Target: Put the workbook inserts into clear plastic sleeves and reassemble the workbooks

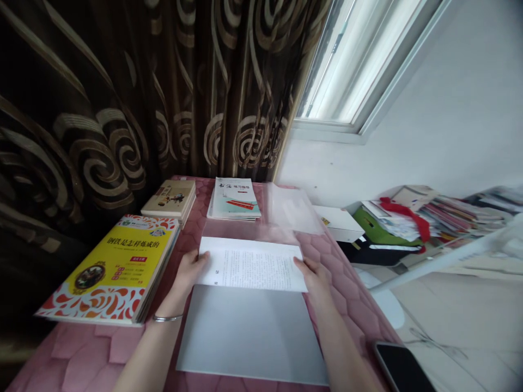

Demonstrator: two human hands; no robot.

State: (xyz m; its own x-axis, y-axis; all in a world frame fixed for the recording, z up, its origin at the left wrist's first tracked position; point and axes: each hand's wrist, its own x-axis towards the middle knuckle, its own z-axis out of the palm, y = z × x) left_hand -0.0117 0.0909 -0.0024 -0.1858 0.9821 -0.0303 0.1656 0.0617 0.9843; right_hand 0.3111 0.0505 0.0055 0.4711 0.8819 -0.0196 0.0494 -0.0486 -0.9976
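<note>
Between my two hands is a white book [255,267] with printed text facing me, tilted over the bed. My left hand [193,268] pinches its left edge, thumb on top. On the opposite edge, my right hand [312,276] grips it the same way; the fingers underneath are hidden. Below the book lies a greyish translucent plastic cover [251,332], flat and reaching toward me. Part of a clear film shows beyond the book's far edge. A metal bangle [167,318] circles my left wrist.
Left stand a stack with a yellow book [131,256] on top and smaller tan books [171,198]. White booklets [235,198] and clear plastic sheets [292,208] lie at the back. A phone [402,367] rests front right, near a white lamp base [386,307]. Patterned curtains [183,81] hang behind.
</note>
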